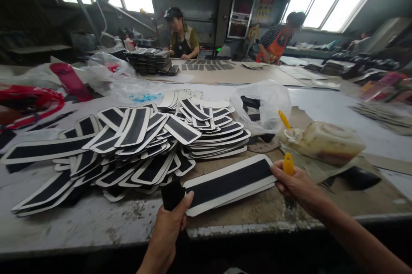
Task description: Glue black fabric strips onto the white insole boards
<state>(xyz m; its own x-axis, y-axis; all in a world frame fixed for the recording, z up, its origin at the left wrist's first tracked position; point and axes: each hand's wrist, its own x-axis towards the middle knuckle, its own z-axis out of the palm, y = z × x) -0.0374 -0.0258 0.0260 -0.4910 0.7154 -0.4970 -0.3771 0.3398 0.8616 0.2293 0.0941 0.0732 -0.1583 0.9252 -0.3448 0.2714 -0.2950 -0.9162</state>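
My left hand (169,229) is closed on a dark black strip (173,194), its thumb at the left end of a long white panel with a black middle (230,183). The panel lies slightly tilted over the table's near edge, with another pale panel edge showing beneath it. My right hand (298,186) pinches the panel's right end and also grips a brush with a yellow handle (289,164), bristle end pointing down. To the left and behind lies a large loose heap of similar black-and-white panels (131,136).
A translucent glue-stained container (333,143) lies on the right, with a second yellow-handled brush (285,119) beside it. A clear plastic bag (260,106) stands behind the panels. Red items (32,100) lie at far left. Two people (182,40) work at the table beyond.
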